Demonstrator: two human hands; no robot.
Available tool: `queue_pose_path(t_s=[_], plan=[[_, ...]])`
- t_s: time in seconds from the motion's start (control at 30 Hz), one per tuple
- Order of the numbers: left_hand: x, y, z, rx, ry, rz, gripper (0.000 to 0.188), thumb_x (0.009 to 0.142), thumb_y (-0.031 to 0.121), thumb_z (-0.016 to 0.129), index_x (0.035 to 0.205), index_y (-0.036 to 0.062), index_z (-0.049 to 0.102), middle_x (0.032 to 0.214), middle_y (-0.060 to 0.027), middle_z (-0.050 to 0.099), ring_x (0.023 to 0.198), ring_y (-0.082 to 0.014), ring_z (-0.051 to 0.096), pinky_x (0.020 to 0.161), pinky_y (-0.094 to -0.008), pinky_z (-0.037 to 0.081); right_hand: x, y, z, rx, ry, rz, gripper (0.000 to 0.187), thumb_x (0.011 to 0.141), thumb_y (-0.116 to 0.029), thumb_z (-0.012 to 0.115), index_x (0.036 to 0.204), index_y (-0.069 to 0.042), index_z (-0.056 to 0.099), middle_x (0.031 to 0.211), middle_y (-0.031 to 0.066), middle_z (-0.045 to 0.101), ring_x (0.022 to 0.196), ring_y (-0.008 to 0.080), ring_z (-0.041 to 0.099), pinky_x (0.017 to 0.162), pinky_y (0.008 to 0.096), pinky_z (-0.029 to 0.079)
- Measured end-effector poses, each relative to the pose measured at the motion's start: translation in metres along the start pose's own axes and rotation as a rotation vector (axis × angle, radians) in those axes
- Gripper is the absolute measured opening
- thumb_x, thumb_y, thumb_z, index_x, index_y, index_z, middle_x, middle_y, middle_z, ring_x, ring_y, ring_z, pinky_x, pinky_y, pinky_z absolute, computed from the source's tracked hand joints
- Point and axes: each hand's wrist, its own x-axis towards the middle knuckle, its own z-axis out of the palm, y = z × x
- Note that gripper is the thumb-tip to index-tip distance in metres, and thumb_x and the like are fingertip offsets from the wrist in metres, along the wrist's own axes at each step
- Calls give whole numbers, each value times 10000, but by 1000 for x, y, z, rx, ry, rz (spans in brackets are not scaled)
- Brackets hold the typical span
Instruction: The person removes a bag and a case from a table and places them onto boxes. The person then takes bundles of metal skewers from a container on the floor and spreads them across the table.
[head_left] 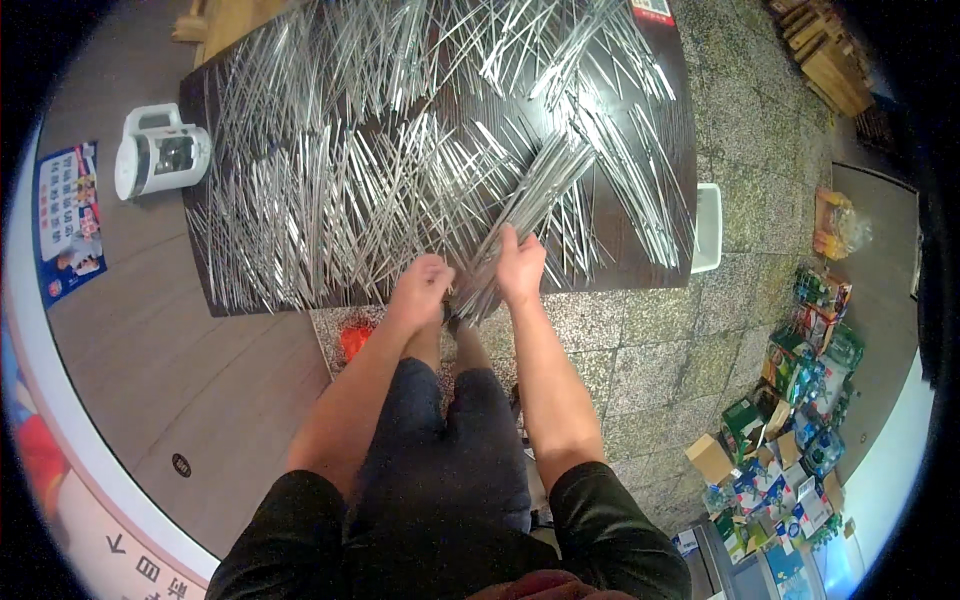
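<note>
Thin silvery metal sticks, like skewers, lie scattered across the dark table in loose, crossing heaps. At the table's near edge my right hand is closed round a slanting bundle of metal sticks. The bundle's lower end reaches past the edge toward my legs, and its upper end points to the far right. Just left of the bundle is my left hand, its fingers curled together close to the lower stick ends. Whatever lies between those fingers is too small to make out.
A white jug-like appliance stands by the table's left edge. Beside the right edge sits a white plastic bin. Something red is below the near edge. Cartons and bottles crowd the floor at right; wooden pieces lie farther back.
</note>
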Motion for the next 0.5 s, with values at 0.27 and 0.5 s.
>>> queue_pose_path(t_s=[0.27,0.5], plan=[[-13,-44,-85,231,-87,-122,244,862,225,586,918,-13,582,827,-111,624,782,-179,590,729,-310,460,12,-15,-10,-116,120,55,295,879,-221,575,839,72,591,726,198,611,631,283,579,617,386,447],[-24,-68,-125,195,-40,-149,231,863,211,602,925,-12,595,838,-104,638,780,-178,602,723,-301,474,55,-21,-42,-364,305,-42,352,878,-257,589,739,64,557,667,221,576,594,329,547,599,414,429]])
